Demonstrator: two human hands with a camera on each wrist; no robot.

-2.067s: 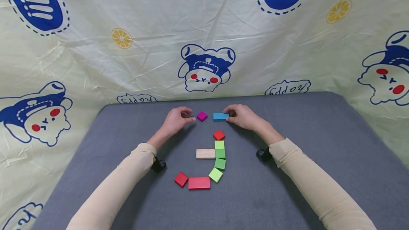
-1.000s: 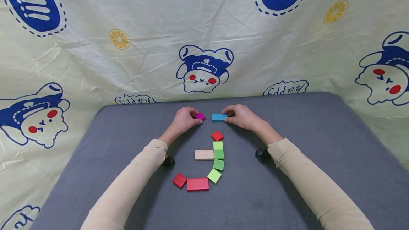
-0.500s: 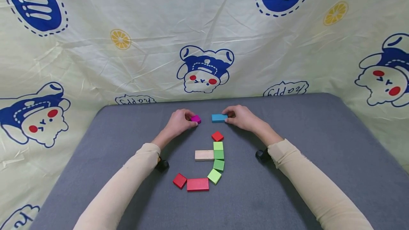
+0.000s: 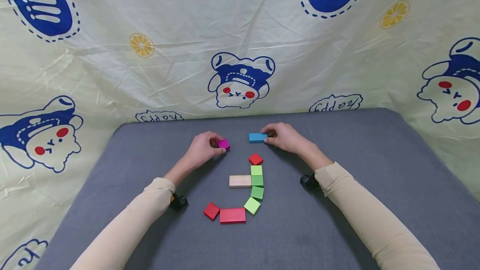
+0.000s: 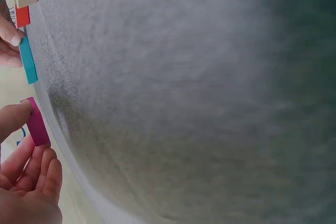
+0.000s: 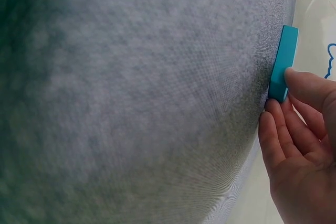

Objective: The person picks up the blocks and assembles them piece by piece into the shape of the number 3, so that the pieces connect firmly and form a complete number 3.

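My left hand (image 4: 203, 150) pinches a small magenta block (image 4: 223, 144) between thumb and fingers, left of the block row. The left wrist view shows the magenta block (image 5: 37, 123) with the thumb on one side and fingertips at its lower end. On the far part of the table, my right hand (image 4: 285, 137) holds the right end of a flat blue rectangular block (image 4: 257, 138). In the right wrist view the thumb presses the blue block (image 6: 283, 61), fingers beneath its end. A red block (image 4: 256, 159) lies turned cornerwise just in front of the blue one.
Light and dark green blocks (image 4: 257, 180) curve down from the red block toward a red rectangular block (image 4: 233, 216). Another red block (image 4: 211, 211) sits at its left. A pale wooden block (image 4: 240, 181) extends left from the greens. Behind the grey table (image 4: 318, 228) hangs a printed cloth (image 4: 180, 82).
My left hand has taken hold of the magenta block and moved it left and nearer, away from the blue block. My right hand stays on the blue block.
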